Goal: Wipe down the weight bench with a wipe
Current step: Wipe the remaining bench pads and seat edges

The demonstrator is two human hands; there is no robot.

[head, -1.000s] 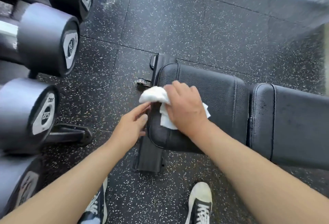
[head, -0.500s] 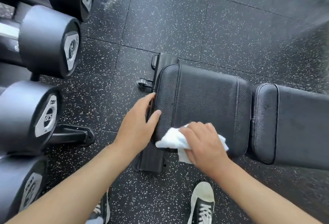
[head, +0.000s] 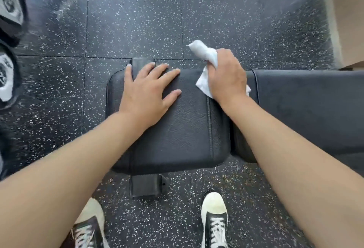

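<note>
The black weight bench lies across the view, its seat pad in the middle and the longer back pad to the right. My left hand rests flat on the far left part of the seat pad, fingers spread. My right hand grips a crumpled white wipe at the far right corner of the seat pad, beside the gap between the pads. One end of the wipe sticks out past the bench's far edge.
Dumbbell ends on a rack line the left edge. Speckled black rubber floor surrounds the bench. My two sneakers stand just in front of it. A tan box or wall is at the far right.
My right hand carried the wipe from the seat's near edge to its far right corner. My left hand moved from the seat's left end onto the top, flat. The view shifted over the bench.
</note>
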